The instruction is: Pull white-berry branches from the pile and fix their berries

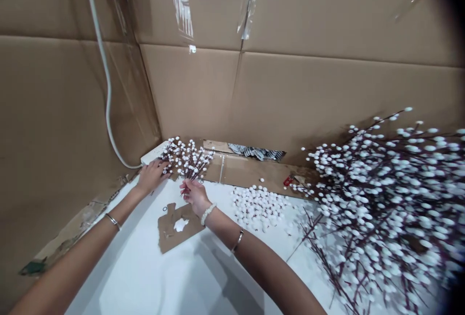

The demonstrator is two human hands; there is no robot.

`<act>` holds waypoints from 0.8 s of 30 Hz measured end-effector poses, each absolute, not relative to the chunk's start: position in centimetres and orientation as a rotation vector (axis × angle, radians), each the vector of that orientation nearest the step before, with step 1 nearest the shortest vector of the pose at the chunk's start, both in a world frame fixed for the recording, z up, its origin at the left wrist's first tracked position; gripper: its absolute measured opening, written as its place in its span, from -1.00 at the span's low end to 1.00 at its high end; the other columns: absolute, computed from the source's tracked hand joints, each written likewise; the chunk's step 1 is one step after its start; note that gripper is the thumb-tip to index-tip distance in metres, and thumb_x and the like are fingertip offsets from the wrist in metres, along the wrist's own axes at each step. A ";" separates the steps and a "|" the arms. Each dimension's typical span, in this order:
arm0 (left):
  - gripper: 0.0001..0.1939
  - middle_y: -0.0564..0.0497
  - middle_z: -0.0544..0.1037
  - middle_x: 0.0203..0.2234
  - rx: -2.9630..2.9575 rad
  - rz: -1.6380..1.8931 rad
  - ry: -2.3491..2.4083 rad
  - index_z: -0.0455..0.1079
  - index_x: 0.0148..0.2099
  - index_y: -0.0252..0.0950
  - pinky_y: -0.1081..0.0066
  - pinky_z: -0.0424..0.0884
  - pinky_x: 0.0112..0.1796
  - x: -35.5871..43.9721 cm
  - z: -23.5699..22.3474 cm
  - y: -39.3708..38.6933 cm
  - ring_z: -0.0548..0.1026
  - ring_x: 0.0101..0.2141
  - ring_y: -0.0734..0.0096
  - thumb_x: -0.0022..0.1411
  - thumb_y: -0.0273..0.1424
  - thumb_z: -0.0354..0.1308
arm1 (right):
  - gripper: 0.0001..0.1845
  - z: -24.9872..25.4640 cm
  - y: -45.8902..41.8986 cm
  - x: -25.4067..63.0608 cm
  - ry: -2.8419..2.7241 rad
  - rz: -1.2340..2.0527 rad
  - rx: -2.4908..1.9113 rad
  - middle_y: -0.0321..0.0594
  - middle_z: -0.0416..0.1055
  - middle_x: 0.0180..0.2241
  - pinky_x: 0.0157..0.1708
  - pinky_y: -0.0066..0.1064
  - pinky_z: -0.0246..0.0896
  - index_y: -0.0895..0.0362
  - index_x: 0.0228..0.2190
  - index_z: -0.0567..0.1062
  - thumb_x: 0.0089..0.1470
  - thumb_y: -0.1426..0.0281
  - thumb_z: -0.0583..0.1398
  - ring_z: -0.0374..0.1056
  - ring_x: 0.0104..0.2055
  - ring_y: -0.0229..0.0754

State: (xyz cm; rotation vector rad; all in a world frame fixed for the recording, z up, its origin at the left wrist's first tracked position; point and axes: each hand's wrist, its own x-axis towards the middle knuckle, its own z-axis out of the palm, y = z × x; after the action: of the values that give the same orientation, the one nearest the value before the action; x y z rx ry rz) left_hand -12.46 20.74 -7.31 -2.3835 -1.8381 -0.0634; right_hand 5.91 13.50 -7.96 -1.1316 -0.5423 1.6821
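Observation:
My right hand [195, 195] is closed round the lower stems of a small bunch of white-budded twigs [192, 157], whose heads fan out above the fingers. Just left of it, my left hand [151, 177] bends its fingers over the stems of a second white-budded bunch [175, 149] at the table's far corner. Its fingertips are partly hidden among the dark stems. Below the hands a torn piece of brown cardboard [169, 237] lies on the white table [145, 281], with a small white patch on it.
Loose white buds [259, 206] form a pile right of my right hand. A large heap of white-budded branches [392, 208] covers the right side. Cardboard walls [308, 92] enclose the back and left. A white cable [108, 82] runs down to a power strip [154, 153]. A small red item [288, 180] lies at the back.

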 end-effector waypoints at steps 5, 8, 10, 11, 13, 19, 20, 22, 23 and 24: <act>-0.60 -0.24 0.39 0.11 -2.371 -0.119 -1.737 0.34 0.17 -0.22 0.08 0.20 0.06 -12.5 -8.3 21.8 0.29 0.14 -0.06 0.34 -0.25 -0.01 | -0.75 -8.6 17.3 3.7 -0.619 1.803 -1.255 -0.25 0.45 -0.54 -0.54 -0.54 0.20 0.16 -0.49 0.36 0.23 0.40 0.09 0.30 -0.58 -0.35; -0.59 -0.23 0.40 0.11 -2.388 -0.140 -1.681 0.34 0.16 -0.21 0.09 0.19 0.07 -13.1 -8.6 22.0 0.27 0.15 -0.04 0.33 -0.22 0.01 | -0.72 -8.7 18.7 3.9 -0.726 1.924 -1.314 -0.19 0.46 -0.58 -0.48 -0.45 0.34 0.19 -0.49 0.39 0.26 0.39 0.07 0.38 -0.55 -0.27; -0.56 -0.24 0.37 0.14 -2.395 -0.165 -1.653 0.33 0.17 -0.22 0.10 0.16 0.10 -13.5 -8.6 21.7 0.24 0.17 -0.04 0.33 -0.16 0.01 | -0.71 -8.7 19.5 4.4 -0.797 1.992 -1.374 -0.15 0.44 -0.63 -0.50 -0.40 0.38 0.21 -0.45 0.41 0.26 0.34 0.08 0.41 -0.56 -0.20; -0.54 -0.24 0.34 0.17 -2.394 -0.180 -1.644 0.32 0.18 -0.22 0.10 0.15 0.12 -13.8 -8.6 21.5 0.22 0.19 -0.03 0.33 -0.14 0.00 | -0.70 -8.6 19.8 4.7 -0.831 2.023 -1.413 -0.12 0.44 -0.64 -0.53 -0.38 0.38 0.23 -0.43 0.42 0.25 0.30 0.09 0.42 -0.57 -0.16; -0.51 -0.26 0.28 0.22 -2.386 -0.236 -1.630 0.28 0.21 -0.25 0.09 0.12 0.14 -14.2 -8.3 20.9 0.18 0.21 -0.02 0.34 -0.13 -0.03 | -0.65 -8.4 20.5 5.6 -0.889 2.077 -1.495 -0.01 0.45 -0.64 -0.60 -0.31 0.38 0.27 -0.40 0.43 0.19 0.21 0.15 0.44 -0.58 -0.05; -0.55 -0.24 0.31 0.18 -2.474 -0.457 -1.590 0.27 0.20 -0.26 0.09 0.15 0.13 -13.9 -7.0 19.3 0.21 0.20 0.02 0.38 -0.18 -0.10 | -0.60 -7.5 21.3 9.7 -0.932 1.945 -1.554 0.02 0.47 -0.62 -0.60 -0.31 0.40 0.26 -0.31 0.36 0.20 0.12 0.11 0.46 -0.58 -0.06; -0.54 -0.23 0.31 0.17 -2.495 -0.471 -1.598 0.27 0.20 -0.26 0.08 0.16 0.13 -13.3 -7.0 19.1 0.21 0.20 0.02 0.38 -0.16 -0.12 | -0.62 -7.5 21.2 10.3 -0.926 1.901 -1.541 -0.02 0.46 -0.62 -0.57 -0.32 0.41 0.24 -0.31 0.34 0.22 0.13 0.09 0.46 -0.57 -0.08; -0.50 -0.23 0.30 0.19 -2.528 -0.483 -1.612 0.25 0.23 -0.24 0.05 0.18 0.12 -11.8 -7.2 19.1 0.23 0.20 0.00 0.39 -0.11 -0.15 | -0.65 -7.5 20.8 10.9 -0.922 1.833 -1.517 -0.09 0.45 -0.63 -0.55 -0.33 0.42 0.22 -0.30 0.33 0.24 0.15 0.05 0.44 -0.59 -0.13; -0.47 -0.23 0.28 0.20 -2.542 -0.479 -1.607 0.23 0.26 -0.23 0.04 0.20 0.11 -10.8 -7.5 19.1 0.23 0.20 -0.01 0.39 -0.09 -0.15 | -0.66 -7.6 20.6 10.9 -0.928 1.810 -1.505 -0.12 0.44 -0.63 -0.56 -0.34 0.41 0.21 -0.30 0.33 0.25 0.16 0.05 0.43 -0.60 -0.15; -0.46 -0.21 0.26 0.23 -2.561 -0.469 -1.587 0.21 0.28 -0.20 0.04 0.20 0.11 -9.9 -7.9 19.2 0.23 0.21 0.00 0.39 -0.08 -0.15 | -0.69 -7.7 20.5 10.7 -0.940 1.792 -1.493 -0.15 0.44 -0.64 -0.57 -0.36 0.39 0.20 -0.29 0.33 0.25 0.18 0.04 0.41 -0.62 -0.17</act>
State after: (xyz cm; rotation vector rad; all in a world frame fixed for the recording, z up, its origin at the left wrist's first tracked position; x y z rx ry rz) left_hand -9.91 19.22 -7.88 -2.5607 -1.5866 -0.4686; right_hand 10.69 20.51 -7.72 -1.4934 -0.9403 1.7915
